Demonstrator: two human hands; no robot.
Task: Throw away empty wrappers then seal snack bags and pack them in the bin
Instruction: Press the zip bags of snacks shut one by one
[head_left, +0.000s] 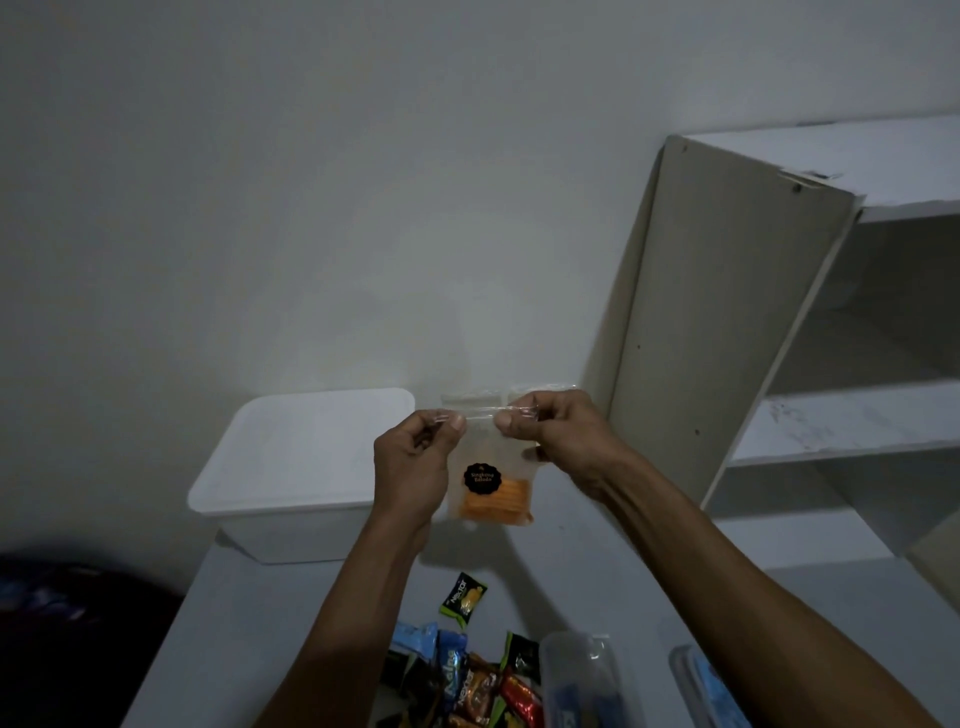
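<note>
Above the tabletop (571, 587), the clear snack bag (491, 478) hangs upright, its zip strip running horizontally between both hands. The left hand (415, 457) and right hand (556, 436) each pinch the strip; the white bin (291, 467) lies left, nearer the left hand.

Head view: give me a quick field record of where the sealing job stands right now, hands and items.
held item: clear zip bag with orange snacks, black round label
left hand: pinches bag top at its left end
right hand: pinches bag top at its right end
bag position: raised above the table, upright
bin: white, behind left hand, on table
loose wrappers: pile at near table edge
shelf unit: right of hands
seal state: cannot tell
</note>
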